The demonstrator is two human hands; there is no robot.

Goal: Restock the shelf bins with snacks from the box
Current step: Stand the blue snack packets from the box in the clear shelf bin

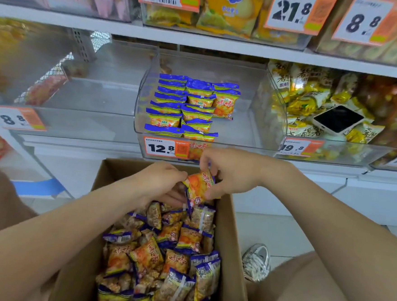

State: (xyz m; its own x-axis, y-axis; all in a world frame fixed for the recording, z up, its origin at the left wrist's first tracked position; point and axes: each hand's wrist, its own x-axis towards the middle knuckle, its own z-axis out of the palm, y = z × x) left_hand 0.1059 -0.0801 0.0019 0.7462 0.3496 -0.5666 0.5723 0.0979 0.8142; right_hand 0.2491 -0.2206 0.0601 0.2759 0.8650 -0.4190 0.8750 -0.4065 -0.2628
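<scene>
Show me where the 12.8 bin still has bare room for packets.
Bare floor runs from the snack packet rows to the right wall of the clear bin, including in front of the short third row. Its left side is crowded front to back.

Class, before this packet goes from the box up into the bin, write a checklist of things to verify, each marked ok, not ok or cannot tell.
1. Grip: right hand and left hand both pinch the packet, ok.
2. Match: its wrapper matches the rows in the bin, ok.
3. Room: bare floor at the bin's right side, ok.
4. Seal of the packet: cannot tell.
5. Stray things: a phone lies in the neighbouring bin, not ok.
6. Stock in the box: plenty left, ok.
</scene>
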